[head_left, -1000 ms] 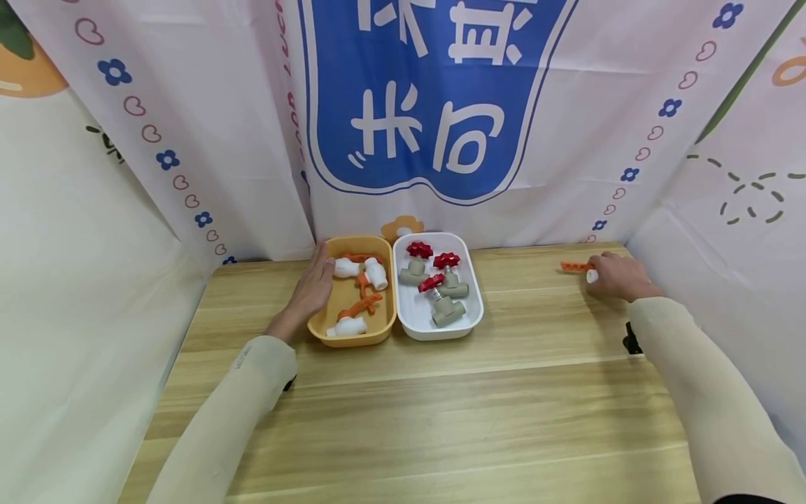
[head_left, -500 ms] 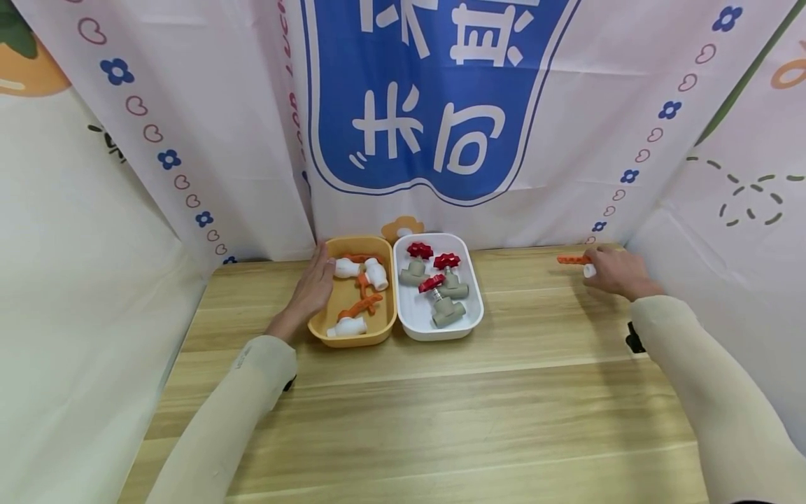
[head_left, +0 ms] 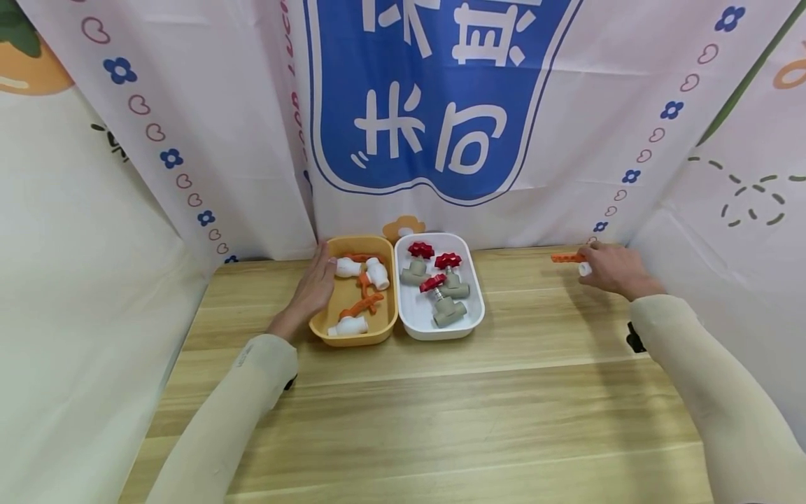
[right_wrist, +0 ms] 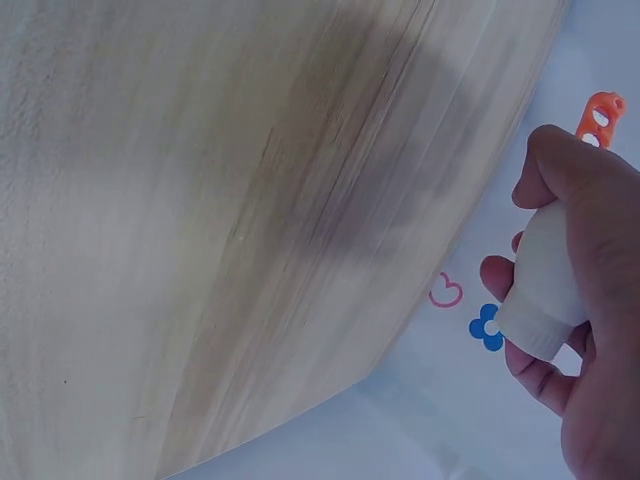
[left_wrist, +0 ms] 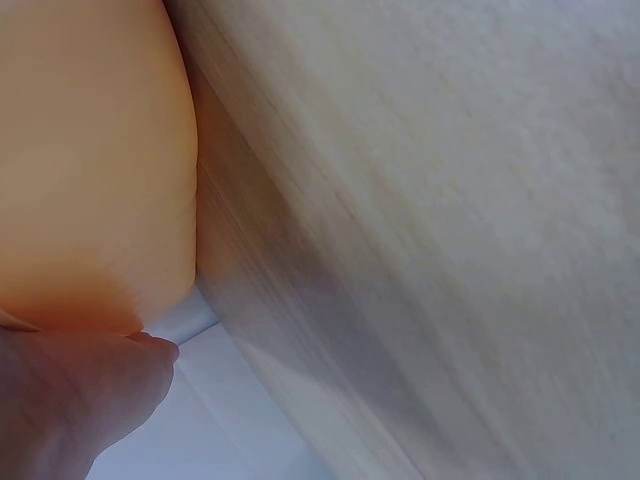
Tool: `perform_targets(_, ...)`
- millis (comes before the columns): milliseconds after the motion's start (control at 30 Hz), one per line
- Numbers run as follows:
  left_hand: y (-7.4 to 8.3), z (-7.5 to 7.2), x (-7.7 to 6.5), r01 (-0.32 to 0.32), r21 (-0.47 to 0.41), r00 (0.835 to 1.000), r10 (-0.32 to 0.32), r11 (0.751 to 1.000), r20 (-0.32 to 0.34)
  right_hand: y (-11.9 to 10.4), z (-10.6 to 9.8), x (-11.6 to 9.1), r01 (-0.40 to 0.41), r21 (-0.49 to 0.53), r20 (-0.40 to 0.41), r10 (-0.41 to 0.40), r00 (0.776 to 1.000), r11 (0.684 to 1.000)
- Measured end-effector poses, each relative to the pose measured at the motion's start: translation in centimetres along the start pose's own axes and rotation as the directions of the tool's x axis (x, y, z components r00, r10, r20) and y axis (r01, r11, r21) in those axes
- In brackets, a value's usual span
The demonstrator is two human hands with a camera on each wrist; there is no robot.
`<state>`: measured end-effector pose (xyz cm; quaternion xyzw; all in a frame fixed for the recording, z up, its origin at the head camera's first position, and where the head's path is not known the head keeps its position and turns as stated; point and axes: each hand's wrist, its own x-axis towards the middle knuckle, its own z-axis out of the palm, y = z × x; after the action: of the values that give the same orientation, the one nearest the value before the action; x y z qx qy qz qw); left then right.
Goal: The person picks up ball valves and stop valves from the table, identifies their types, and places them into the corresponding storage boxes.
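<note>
My right hand (head_left: 613, 269) grips a ball valve with a white body (right_wrist: 545, 285) and an orange lever (head_left: 567, 257), over the table's back right. In the right wrist view the thumb and fingers wrap the white body, with the lever poking out beyond them. My left hand (head_left: 311, 285) lies with straight fingers along the left side of a yellow tray (head_left: 392, 316). Inside that tray are white ball valves (head_left: 350, 326) with orange levers. Against its right side stands a white tray (head_left: 472, 323) with 3 grey stop valves (head_left: 448, 312) with red handwheels.
Both trays stand at the back of the wood-grain table (head_left: 428, 420), close to a printed cloth (head_left: 535, 210) hanging behind. More pale cloth (head_left: 724, 280) rises along the right side, near my right hand, and another sheet (head_left: 75, 294) hangs on the left.
My right hand has lifted slightly and shifted a little left with the ball valve. The left hand stays at the yellow tray, and the trays have not moved.
</note>
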<state>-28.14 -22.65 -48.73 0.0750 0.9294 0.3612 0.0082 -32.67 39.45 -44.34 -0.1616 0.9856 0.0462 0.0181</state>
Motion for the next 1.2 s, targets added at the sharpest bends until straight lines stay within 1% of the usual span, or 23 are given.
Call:
perform_targets(267,0.1,0.1,-0.1,-0.008,-0.008,1.0,0.008,1.0,0.0,-1.1,-0.4,0.3,0.031,-0.016,-0.025,-0.031,0.999,0.999)
perform_targets(500,0.1,0.2,-0.1,-0.011,-0.013,1.0,0.011,1.0,-0.004,-1.9,-1.0,0.7,0.067,-0.008,-0.053,-0.067,0.996,0.998)
perform_targets(633,0.1,0.1,-0.1,-0.01,-0.013,1.0,0.01,1.0,-0.004,-2.8,-1.8,1.0,0.071,-0.002,-0.045,-0.071,0.996,0.997)
perform_targets(733,0.1,0.0,-0.2,-0.01,-0.016,1.0,0.01,1.0,-0.005,-3.4,-2.3,1.1,0.077,-0.018,-0.037,-0.078,0.996,0.997)
perform_targets(933,0.1,0.1,-0.1,-0.006,-0.015,1.0,0.006,1.0,-0.002,-4.0,-2.9,1.4,0.096,-0.049,-0.051,-0.098,0.994,0.994)
perform_targets(1200,0.0,0.0,-0.2,-0.004,-0.012,1.0,0.004,1.0,-0.003,-5.4,-3.9,2.0,0.107,-0.026,-0.057,-0.109,0.992,0.994)
